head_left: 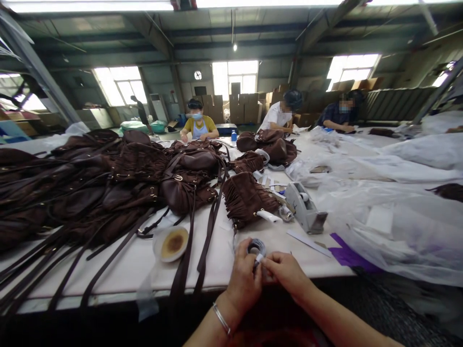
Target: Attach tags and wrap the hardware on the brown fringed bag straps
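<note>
My left hand (244, 277), with a silver bracelet on the wrist, grips a small roll of clear tape (256, 248) at the table's front edge. My right hand (285, 271) pinches the tape's loose end right beside it. Both hands have their fingers closed. Just beyond them lies a brown fringed suede bag (248, 197) with a white tag, and to its right stands a grey tape dispenser (306, 207).
A big heap of dark brown bags and long straps (101, 188) covers the white table's (137, 265) left half. A round pad with a brown stain (172, 243) lies near the front. Clear plastic sheeting (390, 212) spreads to the right. Three people work at the far end.
</note>
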